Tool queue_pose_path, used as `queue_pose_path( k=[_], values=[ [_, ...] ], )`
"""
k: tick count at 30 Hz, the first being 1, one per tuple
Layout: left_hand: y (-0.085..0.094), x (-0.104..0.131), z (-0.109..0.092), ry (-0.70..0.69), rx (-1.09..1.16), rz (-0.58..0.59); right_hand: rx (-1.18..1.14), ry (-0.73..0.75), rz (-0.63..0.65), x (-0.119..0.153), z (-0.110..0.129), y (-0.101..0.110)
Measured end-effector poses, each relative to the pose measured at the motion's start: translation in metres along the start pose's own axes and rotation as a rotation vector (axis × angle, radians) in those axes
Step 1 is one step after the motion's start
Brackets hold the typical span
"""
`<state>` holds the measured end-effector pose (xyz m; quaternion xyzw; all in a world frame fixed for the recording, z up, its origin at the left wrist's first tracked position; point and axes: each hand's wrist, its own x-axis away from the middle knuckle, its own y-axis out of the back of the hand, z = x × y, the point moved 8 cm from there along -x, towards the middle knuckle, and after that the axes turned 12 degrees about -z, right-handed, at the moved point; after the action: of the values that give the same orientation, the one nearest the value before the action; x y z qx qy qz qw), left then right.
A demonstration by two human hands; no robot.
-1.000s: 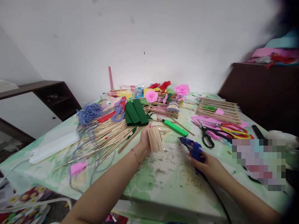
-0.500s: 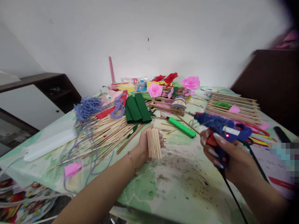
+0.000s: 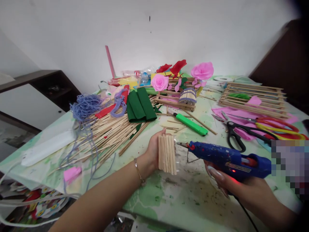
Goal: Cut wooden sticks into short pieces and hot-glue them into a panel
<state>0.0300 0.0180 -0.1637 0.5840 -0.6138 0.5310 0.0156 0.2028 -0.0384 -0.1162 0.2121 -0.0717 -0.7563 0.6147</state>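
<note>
Two hands: my left hand cupped stick panel; my right hand curled round glue gun.
Nozzle: pointed 9 o'clock.
Stick panel: seemed light, brittle; edges suited gripping.

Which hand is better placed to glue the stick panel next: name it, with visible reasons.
Right, most likely: the right hand holds the blue glue gun, its red light lit and nozzle pointing toward the stick panel, while the left hand is busy holding that panel.
</note>
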Motion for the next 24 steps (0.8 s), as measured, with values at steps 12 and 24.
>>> queue_pose_path(
  k=[12,24],
  values=[
    [-0.008,0.004,0.004,0.044,0.020,0.037,0.049,-0.080,-0.050,0.003,0.012,0.003],
    [-0.011,0.008,0.008,0.071,0.013,0.033,0.090,-0.029,-0.070,0.006,0.018,0.003]
  ],
)
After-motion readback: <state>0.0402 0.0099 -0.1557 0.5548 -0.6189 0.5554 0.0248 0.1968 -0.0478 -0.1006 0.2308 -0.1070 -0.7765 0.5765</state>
